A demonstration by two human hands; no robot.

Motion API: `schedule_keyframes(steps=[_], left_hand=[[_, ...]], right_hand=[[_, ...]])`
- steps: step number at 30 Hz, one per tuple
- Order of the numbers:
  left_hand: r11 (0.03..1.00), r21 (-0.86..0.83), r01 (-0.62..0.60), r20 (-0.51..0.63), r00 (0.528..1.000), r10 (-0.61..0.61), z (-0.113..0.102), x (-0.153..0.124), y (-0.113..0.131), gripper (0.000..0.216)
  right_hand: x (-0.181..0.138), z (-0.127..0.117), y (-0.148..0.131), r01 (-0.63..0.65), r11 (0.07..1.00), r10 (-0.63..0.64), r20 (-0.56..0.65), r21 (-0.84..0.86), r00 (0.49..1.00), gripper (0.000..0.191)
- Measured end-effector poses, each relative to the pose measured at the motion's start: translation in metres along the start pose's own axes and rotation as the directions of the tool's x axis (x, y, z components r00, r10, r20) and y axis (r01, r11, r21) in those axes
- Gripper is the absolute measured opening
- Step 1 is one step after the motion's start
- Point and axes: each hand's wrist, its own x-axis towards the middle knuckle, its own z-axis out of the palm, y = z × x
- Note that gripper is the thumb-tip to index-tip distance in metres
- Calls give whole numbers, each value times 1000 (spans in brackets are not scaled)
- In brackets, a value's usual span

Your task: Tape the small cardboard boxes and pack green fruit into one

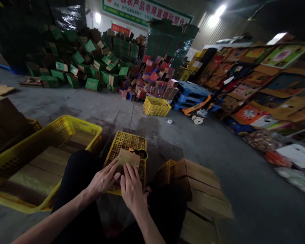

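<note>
A small brown cardboard box (129,156) rests on an upturned yellow plastic crate (124,137) between my knees. Along the box's left side and top lies my left hand (104,177), its fingers stretched out and the thumb apart. My right hand (131,184) presses on the top near the right edge with its fingers laid flat. Shiny clear tape appears to run over the box under my fingers. Just beyond the box, a yellow and black tape dispenser (144,154) lies on the crate, partly hidden by the box.
To my left stands a large yellow crate (98,130) with flat brown boxes inside. Cardboard boxes (205,188) are stacked at my right. Ahead are another yellow crate (157,107), a white roll (169,121), an orange pallet jack (198,106) and heaped green boxes (92,83).
</note>
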Motion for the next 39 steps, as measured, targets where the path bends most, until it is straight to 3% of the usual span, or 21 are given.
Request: schedule_keyframes(steps=[9, 17, 22, 25, 33, 39], left_hand=[[993, -114, -27, 34, 999, 31, 1, -9, -4, 60], [999, -49, -10, 53, 999, 13, 1, -11, 3, 60], [998, 12, -54, -12, 998, 54, 0, -12, 3, 56], [996, 32, -78, -14, 997, 79, 0, -15, 2, 57], [989, 113, -90, -14, 996, 93, -3, -10, 2, 57], [984, 129, -120, 18, 993, 118, -10, 13, 15, 39]], right_hand=[[62, 19, 0, 94, 995, -93, 16, -42, 996, 41], [55, 18, 1, 89, 996, -88, 34, -16, 996, 42], [58, 17, -9, 55, 998, -54, 46, -22, 998, 39], [44, 16, -12, 57, 998, -57, 19, 1, 998, 41], [-30, 4, 3, -25, 1000, 26, -15, 19, 1000, 47], [-41, 11, 12, -84, 996, 81, -87, -25, 993, 48]])
